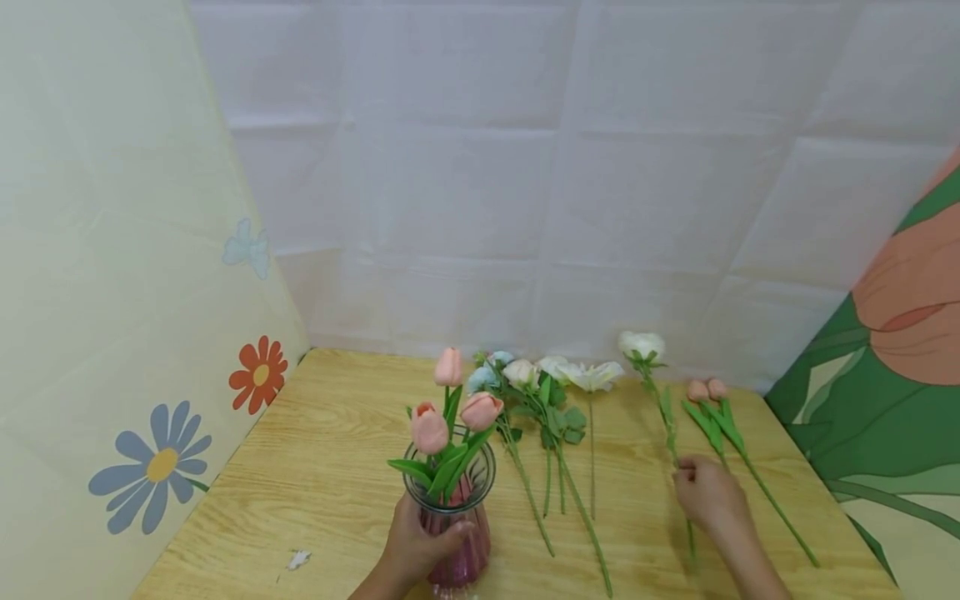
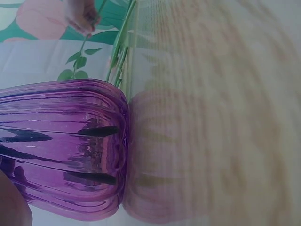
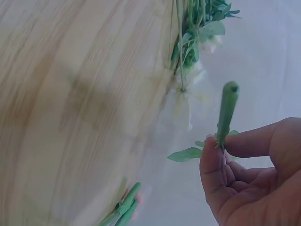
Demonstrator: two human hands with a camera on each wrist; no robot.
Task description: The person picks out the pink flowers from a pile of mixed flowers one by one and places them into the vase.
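Observation:
My left hand (image 1: 420, 542) grips a ribbed pink-purple glass vase (image 1: 467, 550) from its left side, thumb across the front. In the left wrist view the base of the vase (image 2: 70, 150) meets the tabletop. Three pink tulips (image 1: 431, 429) with green leaves stand in it. My right hand (image 1: 711, 496) pinches the green stem of a white flower (image 1: 642, 345) between thumb and fingers, its bloom pointing toward the back wall. The right wrist view shows the cut stem end (image 3: 229, 94) sticking out past the fingertips.
Between the hands lie blue flowers (image 1: 482, 379), white blooms (image 1: 592, 377) and several long stems on the wooden table (image 1: 337, 467). Two pink tulips (image 1: 707, 390) lie at the right. A small white scrap (image 1: 298, 559) is near the front left. A white cloth (image 1: 450, 167) hangs behind.

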